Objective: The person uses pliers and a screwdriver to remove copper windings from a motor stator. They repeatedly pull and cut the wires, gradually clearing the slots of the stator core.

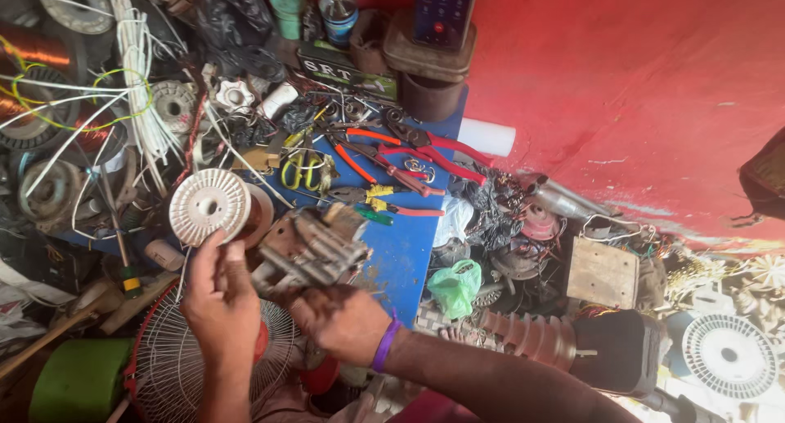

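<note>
My left hand holds up a white ribbed plastic spool by its lower edge, with copper wire showing behind its rim. My right hand, with a purple band at the wrist, grips a dirty grey metal motor part from below. The two things sit side by side over the left edge of a blue work board. Both hands are dark with grime.
On the blue board lie red-handled pliers, yellow-handled scissors and a green screwdriver. A wire fan guard stands below my hands. Copper coils and white wires crowd the left. A green bag, a wooden block and a red wall are at the right.
</note>
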